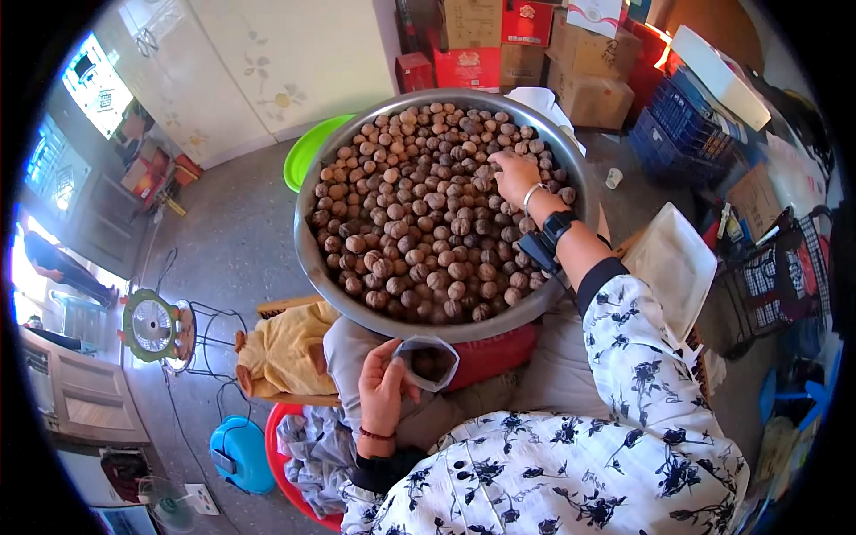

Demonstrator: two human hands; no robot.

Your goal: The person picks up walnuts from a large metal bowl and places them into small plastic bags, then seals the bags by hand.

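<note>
A wide metal basin [309, 257] full of walnuts [428, 217] stands before my knees. Over its right part, my right hand [518, 177] reaches down among the nuts, its fingers curled towards them. Whether a walnut is in its grip I cannot tell, as the fingertips are partly hidden. Just below the basin's near rim, my left hand [384, 388] holds the edge of a clear plastic bag [449, 361] between thumb and fingers. The bag's mouth is spread wide, and some dark, round nuts show dimly inside.
A red tub [275, 428] of grey plastic bags [314, 455] sits at lower left, near a blue lidded container [241, 455] and a small fan [150, 326]. A white tray [675, 267] leans at my right. Cartons [592, 97] stand behind; a person [67, 267] is at far left.
</note>
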